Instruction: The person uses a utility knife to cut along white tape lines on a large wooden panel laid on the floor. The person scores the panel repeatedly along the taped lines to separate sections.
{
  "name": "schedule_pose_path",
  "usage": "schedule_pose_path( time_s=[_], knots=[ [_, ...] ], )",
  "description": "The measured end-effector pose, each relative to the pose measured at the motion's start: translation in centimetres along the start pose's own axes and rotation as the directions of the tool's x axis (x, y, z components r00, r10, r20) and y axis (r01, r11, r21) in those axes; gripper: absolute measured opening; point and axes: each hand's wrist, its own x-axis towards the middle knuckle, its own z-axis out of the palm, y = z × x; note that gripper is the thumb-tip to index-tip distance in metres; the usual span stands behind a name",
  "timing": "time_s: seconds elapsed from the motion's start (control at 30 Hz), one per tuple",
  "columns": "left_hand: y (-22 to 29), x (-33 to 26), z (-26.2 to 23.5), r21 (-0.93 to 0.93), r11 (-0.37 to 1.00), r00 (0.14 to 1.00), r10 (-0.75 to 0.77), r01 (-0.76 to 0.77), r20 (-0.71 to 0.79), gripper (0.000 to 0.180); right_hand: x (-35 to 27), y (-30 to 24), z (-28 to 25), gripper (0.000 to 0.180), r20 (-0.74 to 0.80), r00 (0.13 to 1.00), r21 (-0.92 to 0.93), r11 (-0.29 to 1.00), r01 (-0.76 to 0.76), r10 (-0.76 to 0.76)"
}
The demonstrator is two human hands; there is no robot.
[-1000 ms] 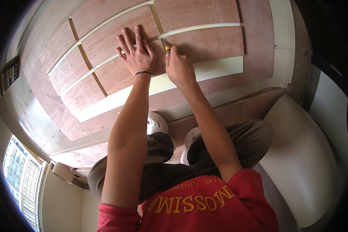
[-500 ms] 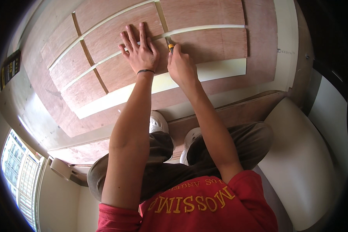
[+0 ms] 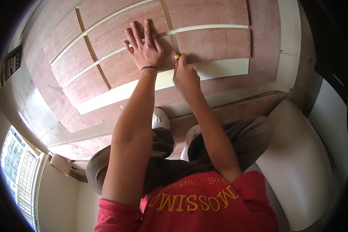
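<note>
My left hand (image 3: 144, 49) lies with fingers spread on thin reddish-brown plywood pieces (image 3: 129, 63), a dark band round its wrist. Just to its right, my right hand (image 3: 186, 76) is closed round a utility knife (image 3: 177, 57) with a yellow and black handle. The blade points away from me, at the narrow gap between two pieces in the nearest row. Thin pale strips (image 3: 208, 27) run between the rows, and a wider pale yellowish strip (image 3: 224, 69) shows along the near edge. The larger plywood sheet (image 3: 259, 73) carries all of this.
The work surface stands by my shoes (image 3: 159, 119) and bent knees. A wooden ledge (image 3: 228, 112) runs along its near side. To my right is a smooth, pale curved panel (image 3: 297, 154). At the lower left are a roll (image 3: 60, 164) and a bright window (image 3: 19, 166).
My right hand has drawn the knife toward me along the gap, from the pale strip to the nearest row. My left hand stays spread on the plywood. The view has shifted slightly.
</note>
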Motion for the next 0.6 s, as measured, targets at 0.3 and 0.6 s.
schedule_pose_path(
  time_s=[0.3, 0.6],
  knots=[
    [-0.1, 0.0, 0.3, 0.015, 1.0, 1.0, 0.017, -0.017, -0.001, 0.059, -4.2, 2.2, 2.3, 0.02, 0.003, 0.999, -0.112, 0.993, -0.044, 0.044],
    [-0.1, 0.3, 0.4, 0.038, 0.999, 1.0, 0.025, -0.024, -0.01, 0.059, -5.7, 3.8, 3.4, 0.017, -0.009, 0.999, -0.068, 0.996, -0.052, 0.051]
  ],
)
